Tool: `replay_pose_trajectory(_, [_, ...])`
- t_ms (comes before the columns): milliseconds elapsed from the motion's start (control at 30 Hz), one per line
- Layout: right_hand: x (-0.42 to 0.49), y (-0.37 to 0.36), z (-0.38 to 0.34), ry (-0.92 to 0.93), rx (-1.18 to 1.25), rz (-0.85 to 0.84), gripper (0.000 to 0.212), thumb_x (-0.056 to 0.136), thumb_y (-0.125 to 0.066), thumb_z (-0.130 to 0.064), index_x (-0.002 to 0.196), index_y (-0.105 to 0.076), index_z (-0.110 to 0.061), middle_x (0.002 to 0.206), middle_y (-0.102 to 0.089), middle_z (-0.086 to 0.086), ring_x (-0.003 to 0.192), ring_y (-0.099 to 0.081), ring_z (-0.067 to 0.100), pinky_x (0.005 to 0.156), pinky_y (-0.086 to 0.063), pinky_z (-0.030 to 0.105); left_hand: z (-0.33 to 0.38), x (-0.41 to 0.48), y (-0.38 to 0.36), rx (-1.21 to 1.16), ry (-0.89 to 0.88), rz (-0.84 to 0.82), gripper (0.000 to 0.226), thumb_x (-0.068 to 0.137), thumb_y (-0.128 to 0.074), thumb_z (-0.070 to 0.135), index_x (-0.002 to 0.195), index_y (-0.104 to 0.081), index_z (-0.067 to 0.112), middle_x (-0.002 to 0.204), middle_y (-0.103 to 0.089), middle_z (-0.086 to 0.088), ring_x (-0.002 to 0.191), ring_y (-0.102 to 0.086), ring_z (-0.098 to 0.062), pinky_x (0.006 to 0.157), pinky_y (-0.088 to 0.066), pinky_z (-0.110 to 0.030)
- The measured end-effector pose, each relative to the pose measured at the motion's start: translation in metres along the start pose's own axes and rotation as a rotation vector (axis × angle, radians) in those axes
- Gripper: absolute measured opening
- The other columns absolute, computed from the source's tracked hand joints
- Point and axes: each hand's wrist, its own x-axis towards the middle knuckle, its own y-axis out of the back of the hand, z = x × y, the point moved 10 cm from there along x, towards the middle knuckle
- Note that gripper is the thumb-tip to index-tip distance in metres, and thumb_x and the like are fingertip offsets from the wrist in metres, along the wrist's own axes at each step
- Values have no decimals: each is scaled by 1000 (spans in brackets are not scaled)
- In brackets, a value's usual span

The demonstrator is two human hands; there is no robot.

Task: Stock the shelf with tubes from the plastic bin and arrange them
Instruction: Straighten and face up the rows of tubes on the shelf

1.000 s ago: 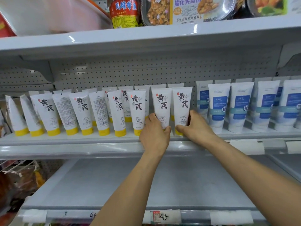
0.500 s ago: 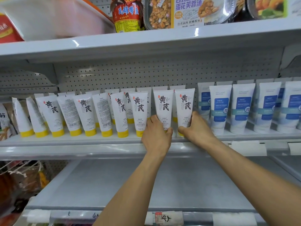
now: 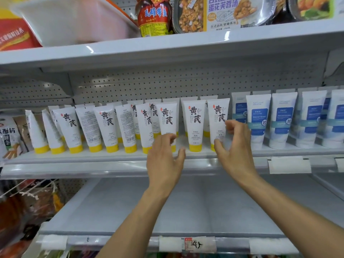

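White tubes with yellow caps (image 3: 167, 120) stand cap-down in a row on the middle shelf (image 3: 93, 164), some turned back side out. My left hand (image 3: 165, 159) hovers in front of the tube left of the gap, fingers loosely spread and holding nothing. My right hand (image 3: 236, 146) is cupped beside the rightmost yellow-capped tube (image 3: 218, 118), thumb in front of its lower end, fingers apart from it. A second tube (image 3: 194, 121) stands free between my hands. The white plastic bin (image 3: 74, 21) sits on the shelf above, top left.
White tubes with blue labels (image 3: 283, 118) fill the shelf to the right. Jars and food trays (image 3: 154, 15) stand on the top shelf. The lower shelf (image 3: 186, 211) lies below my arms. Snack bags (image 3: 9, 135) hang at the left.
Both hands let go of the two rightmost yellow-capped tubes and drew back slightly with fingers spread. The camera view shifted upward and leftward a little.
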Motion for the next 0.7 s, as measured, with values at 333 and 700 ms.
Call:
replay_pose_trajectory(333, [-13,-89,-75,272,-148,-236,45,92,-58,-29,135,-46,-26,116,-53,1,96,-58,19,76,-52,40,-79,29,26,-34,203,-15,61,84,-65,16,134,-31,9,135,-43,-8,123,-45,-24,92,-40,-30])
replay_pose_trajectory(700, [-8,-130,-65,5,-350,-213,71,86,-65,-35,137,-20,-14,119,-59,8,108,-58,30,70,-48,37,-83,52,9,117,116,-256,55,84,-67,33,122,-36,6,122,-49,-11,107,-55,-33,78,-44,-40])
